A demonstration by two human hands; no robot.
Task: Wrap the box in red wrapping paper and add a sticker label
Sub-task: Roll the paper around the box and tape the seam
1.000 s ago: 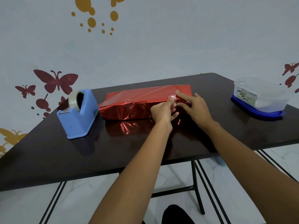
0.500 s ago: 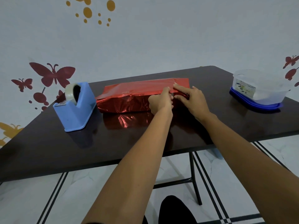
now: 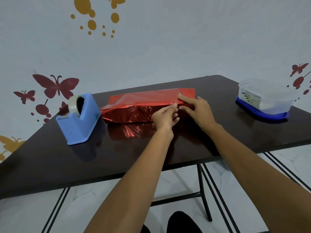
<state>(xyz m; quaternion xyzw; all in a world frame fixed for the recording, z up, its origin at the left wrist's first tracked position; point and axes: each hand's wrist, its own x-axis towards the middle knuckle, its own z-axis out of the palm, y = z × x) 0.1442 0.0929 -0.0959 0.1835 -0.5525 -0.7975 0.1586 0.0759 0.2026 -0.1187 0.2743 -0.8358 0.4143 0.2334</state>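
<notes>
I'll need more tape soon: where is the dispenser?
Head view: the blue tape dispenser stands on the table, at its left side, just left of the red-wrapped box.

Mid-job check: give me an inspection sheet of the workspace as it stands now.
Surface: dark glossy table, mirroring the red paper.
Job's things: box in red wrapping paper lies flat mid-table, near side crumpled; no sticker label seen.
Clutter: blue tape dispenser left of the box; clear container on a blue base, far right.
Hands: right hand rests straight fingers on the box's top; left hand fingertips at its near top edge, grip unclear.
Cables: nothing seen.
Surroundings: wall with butterfly decals; tiled floor under black table legs.
</notes>
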